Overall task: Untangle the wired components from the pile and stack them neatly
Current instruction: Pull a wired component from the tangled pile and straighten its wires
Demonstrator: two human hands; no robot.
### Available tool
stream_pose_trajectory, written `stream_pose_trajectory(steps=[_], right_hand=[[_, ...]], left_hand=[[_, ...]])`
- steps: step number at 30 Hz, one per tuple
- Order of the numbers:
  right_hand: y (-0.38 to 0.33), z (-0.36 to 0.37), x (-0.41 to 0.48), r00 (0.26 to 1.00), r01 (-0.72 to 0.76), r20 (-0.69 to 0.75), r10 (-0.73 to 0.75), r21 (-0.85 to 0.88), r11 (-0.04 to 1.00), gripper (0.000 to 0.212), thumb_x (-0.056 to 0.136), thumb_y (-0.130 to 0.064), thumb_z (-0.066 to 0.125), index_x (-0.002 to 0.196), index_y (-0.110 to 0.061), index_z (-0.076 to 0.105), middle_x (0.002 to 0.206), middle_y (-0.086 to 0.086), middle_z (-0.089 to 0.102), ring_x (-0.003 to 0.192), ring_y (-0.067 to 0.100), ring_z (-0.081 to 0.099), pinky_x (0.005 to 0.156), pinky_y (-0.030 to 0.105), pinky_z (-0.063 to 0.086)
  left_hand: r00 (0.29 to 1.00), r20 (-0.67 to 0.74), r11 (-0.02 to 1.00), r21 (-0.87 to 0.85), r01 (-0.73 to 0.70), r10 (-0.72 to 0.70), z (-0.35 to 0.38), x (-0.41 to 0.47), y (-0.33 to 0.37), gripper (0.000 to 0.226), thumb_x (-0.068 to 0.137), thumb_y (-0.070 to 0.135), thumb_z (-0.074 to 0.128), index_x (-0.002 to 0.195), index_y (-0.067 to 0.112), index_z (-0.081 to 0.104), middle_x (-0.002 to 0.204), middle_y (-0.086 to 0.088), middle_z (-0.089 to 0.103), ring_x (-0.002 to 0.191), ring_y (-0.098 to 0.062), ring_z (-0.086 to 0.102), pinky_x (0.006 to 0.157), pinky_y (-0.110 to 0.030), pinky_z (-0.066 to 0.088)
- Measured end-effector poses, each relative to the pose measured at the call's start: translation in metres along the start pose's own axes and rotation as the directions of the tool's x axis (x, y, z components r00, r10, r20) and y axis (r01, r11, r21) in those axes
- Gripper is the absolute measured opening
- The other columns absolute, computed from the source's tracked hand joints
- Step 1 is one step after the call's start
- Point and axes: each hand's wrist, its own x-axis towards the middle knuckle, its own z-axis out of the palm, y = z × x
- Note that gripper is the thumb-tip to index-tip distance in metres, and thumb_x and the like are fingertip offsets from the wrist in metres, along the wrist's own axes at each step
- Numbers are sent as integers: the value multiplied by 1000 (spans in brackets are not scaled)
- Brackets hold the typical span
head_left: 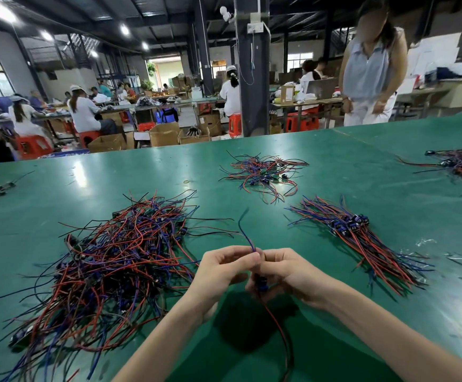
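Over the table (334,166), left hand (224,268) and right hand (287,271) pinch one component (260,281) at centre; one pile (108,260) at 9 o'clock, one stack (362,238) at 2, one tangle (263,175) at 12

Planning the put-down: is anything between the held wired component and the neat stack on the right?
Nothing visible. The left hand and right hand hold the small blue component with red and blue wires; only bare green table mat lies between it and the aligned bundle of red and blue wired components.

Green table (362,166): tangled pile (108,266) left, neat stack (356,235) right.
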Motion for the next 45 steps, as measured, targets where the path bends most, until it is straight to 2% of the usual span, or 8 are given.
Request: stream_pose_trajectory(steps=[5,9,13,18,26,31,38,45], right_hand=[[0,4,0,999,29,19,-28,-71,997,5,87,-10,62,88,-5,63,68,11,65,60,20,62,55,30,54],[-3,4,1,1000,3,27,-5,63,998,29,69,-21,74,89,-3,64,69,11,65,60,21,61,59,32,56],[-2,4,2,1000,-9,-17,11,127,992,16,77,-9,70,89,-2,63,68,11,64,55,17,60,57,30,57],[-1,5,3,995,35,-99,-33,20,999,11,83,-1,67,91,1,61,68,8,60,57,15,58,55,30,57],[1,5,1,987,98,-114,-109,-101,990,11,83,-2,67,89,0,57,65,11,58,50,15,54,52,31,57],[0,5,3,991,77,-112,-79,-21,997,11,85,-10,66,83,-1,58,62,10,57,52,18,53,52,34,55],[0,2,5,990,47,-133,-46,5,999,8,90,2,56,82,-1,56,63,14,60,46,19,55,45,30,53],[2,0,7,988,12,-152,-15,-23,1000,12,89,2,55,80,-2,62,63,14,60,46,17,54,45,28,53]], left_hand=[[996,-55,994,-80,-68,64,0,1,0,4,75,7,72,73,10,75,69,-7,68,62,-13,58,67,-25,50],[990,-127,983,-164,-82,62,-5,4,1,8,77,14,69,82,8,69,76,-6,70,67,-14,61,71,-27,53],[984,-161,975,-193,-111,80,-7,6,0,5,86,1,61,86,3,66,74,-7,70,66,-10,62,68,-20,55],[979,-180,983,-135,-127,101,-5,7,-2,14,89,-6,55,89,3,66,76,-8,71,65,-10,63,67,-20,56],[978,-170,989,-67,-131,118,-5,6,-2,6,82,-2,67,84,4,69,72,-3,66,64,-10,61,65,-22,54],[979,-178,987,-111,-120,99,-5,8,-1,7,83,-6,64,80,0,67,68,-6,66,63,-12,64,61,-20,54],[994,-93,985,-155,-71,57,-4,7,-1,5,92,-1,53,90,4,56,85,-9,74,65,-12,64,64,-21,52],[996,-50,977,-198,-79,71,-5,8,-2,10,88,-6,56,90,4,55,74,-6,69,65,-16,66,67,-21,55]])
